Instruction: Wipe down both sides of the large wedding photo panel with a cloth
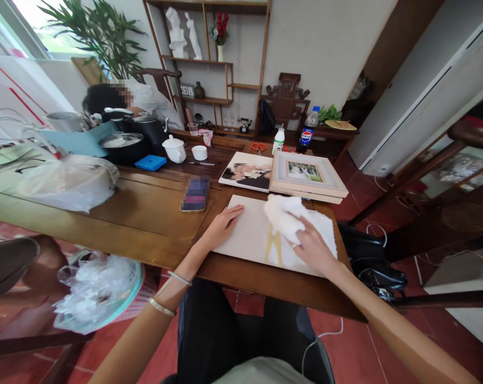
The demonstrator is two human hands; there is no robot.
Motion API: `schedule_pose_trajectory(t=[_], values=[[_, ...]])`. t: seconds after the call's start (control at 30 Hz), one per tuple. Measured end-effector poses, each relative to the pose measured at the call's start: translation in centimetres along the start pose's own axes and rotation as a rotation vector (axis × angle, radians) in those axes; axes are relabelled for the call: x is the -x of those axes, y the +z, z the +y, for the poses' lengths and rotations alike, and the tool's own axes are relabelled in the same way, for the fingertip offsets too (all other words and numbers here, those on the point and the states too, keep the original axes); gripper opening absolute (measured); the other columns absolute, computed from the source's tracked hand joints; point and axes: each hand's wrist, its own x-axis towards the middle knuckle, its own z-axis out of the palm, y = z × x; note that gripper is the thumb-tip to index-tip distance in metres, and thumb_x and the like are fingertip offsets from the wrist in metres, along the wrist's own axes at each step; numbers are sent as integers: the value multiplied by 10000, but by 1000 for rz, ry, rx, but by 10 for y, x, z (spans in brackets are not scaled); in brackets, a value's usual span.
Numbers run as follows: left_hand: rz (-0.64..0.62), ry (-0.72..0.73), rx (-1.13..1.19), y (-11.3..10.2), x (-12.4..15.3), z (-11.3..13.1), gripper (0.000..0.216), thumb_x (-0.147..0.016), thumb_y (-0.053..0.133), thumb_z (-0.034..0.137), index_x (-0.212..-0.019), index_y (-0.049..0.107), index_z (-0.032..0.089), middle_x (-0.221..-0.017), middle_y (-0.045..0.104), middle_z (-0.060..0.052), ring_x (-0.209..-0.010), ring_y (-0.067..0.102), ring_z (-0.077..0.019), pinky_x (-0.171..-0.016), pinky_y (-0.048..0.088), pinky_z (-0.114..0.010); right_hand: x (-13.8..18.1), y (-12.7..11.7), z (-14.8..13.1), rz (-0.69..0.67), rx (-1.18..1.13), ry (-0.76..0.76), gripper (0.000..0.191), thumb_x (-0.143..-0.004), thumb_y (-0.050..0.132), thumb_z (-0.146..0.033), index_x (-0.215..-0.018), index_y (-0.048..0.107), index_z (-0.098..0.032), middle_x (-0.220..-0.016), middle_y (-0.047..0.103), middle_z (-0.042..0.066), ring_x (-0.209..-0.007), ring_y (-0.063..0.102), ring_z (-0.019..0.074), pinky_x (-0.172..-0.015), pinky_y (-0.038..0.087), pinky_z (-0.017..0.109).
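A pale flat board [243, 242] lies on the wooden table in front of me. My left hand [222, 225] rests flat on its left side, fingers stretched out. Crumpled white cloth or tissue [283, 216] is gripped in my right hand [315, 246] and pressed on the board's right half. Beneath it shows a yellowish, forked mark [274, 248]. White material with a ragged edge [327, 229] covers the right end of the board. Just behind are a photo panel [247, 172] and a framed wedding picture [308, 175] on a stack.
Red scissors [258, 146], a white bottle [279, 140] and a cola bottle [307, 130] stand behind the pictures. A phone [195, 193] lies left of the board. Further left are a teapot [174, 149], pots and a plastic bag [67, 184]. A person leans at the far side.
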Motion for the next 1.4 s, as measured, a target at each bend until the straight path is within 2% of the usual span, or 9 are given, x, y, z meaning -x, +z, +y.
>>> schedule_pose_trajectory(t=[0.1, 0.33, 0.53, 0.63, 0.73, 0.83, 0.93, 1.27, 1.4], values=[[7, 10, 2, 0, 0, 0, 406, -921, 349, 256, -1236, 572, 133, -1341, 534, -103, -1283, 454, -209, -1136, 261, -421, -12, 6, 19, 69, 75, 128, 195, -739, 476, -73, -791, 650, -144, -1364, 483, 165, -1338, 334, 291, -1071, 316, 493], [5, 11, 1, 1, 0, 0, 402, -922, 351, 255, -1244, 567, 148, -1341, 535, -98, -1283, 454, -215, -1135, 260, -437, 24, -12, -24, -130, 18, -170, 258, -568, 467, -22, -664, 676, -140, -1503, 269, 97, -1402, 156, 303, -1135, 112, 542], [6, 12, -3, 2, 0, -2, 400, -924, 356, 263, -1257, 558, 173, -1350, 530, -78, -1291, 443, -216, -1131, 264, -442, 53, -23, -43, -232, -57, -285, 252, -590, 525, -74, -757, 705, -134, -1502, 265, 93, -1408, 126, 295, -1146, 91, 527], [-1, 5, 7, 1, 1, -1, 407, -924, 354, 269, -1255, 560, 150, -1350, 527, -93, -1292, 442, -221, -1135, 259, -438, 43, -20, -28, -188, -28, -216, 228, -623, 509, -53, -740, 687, -135, -1493, 289, 96, -1402, 173, 270, -1148, 152, 489], [-8, -4, 9, 0, 0, 1, 410, -923, 352, 265, -1248, 564, 134, -1347, 529, -104, -1294, 440, -219, -1138, 255, -431, 21, -13, -3, -96, 44, -70, 183, -785, 501, -143, -806, 682, -134, -1454, 363, 120, -1383, 240, 267, -1119, 244, 485], [-5, -2, 18, -1, 0, 2, 402, -920, 360, 264, -1238, 572, 140, -1340, 534, -104, -1289, 447, -220, -1134, 260, -442, 1, -5, 17, -11, 147, 80, 325, -905, 451, -347, -907, 686, -124, -1393, 446, 163, -1354, 304, 294, -1083, 296, 507], [7, 5, 34, -1, 0, 1, 395, -915, 369, 266, -1228, 582, 150, -1334, 541, -100, -1283, 454, -224, -1130, 270, -449, -6, 0, 19, 40, 241, 132, 396, -916, 437, -415, -927, 695, -115, -1409, 419, 180, -1356, 289, 326, -1079, 268, 547], [2, -2, 19, -1, 0, 1, 405, -914, 363, 260, -1240, 573, 143, -1341, 534, -104, -1289, 445, -220, -1127, 281, -429, 64, -29, -25, -134, 8, -192, 255, -853, 547, -285, -680, 688, -162, -1461, 359, 95, -1372, 262, 293, -1129, 183, 534], [-4, 4, 10, -1, 1, 1, 406, -918, 356, 260, -1248, 565, 147, -1345, 531, -101, -1294, 440, -215, -1127, 280, -429, 66, -33, -16, -129, -55, -153, 346, -882, 523, -360, -622, 639, -163, -1446, 384, 103, -1359, 297, 279, -1140, 184, 510]])
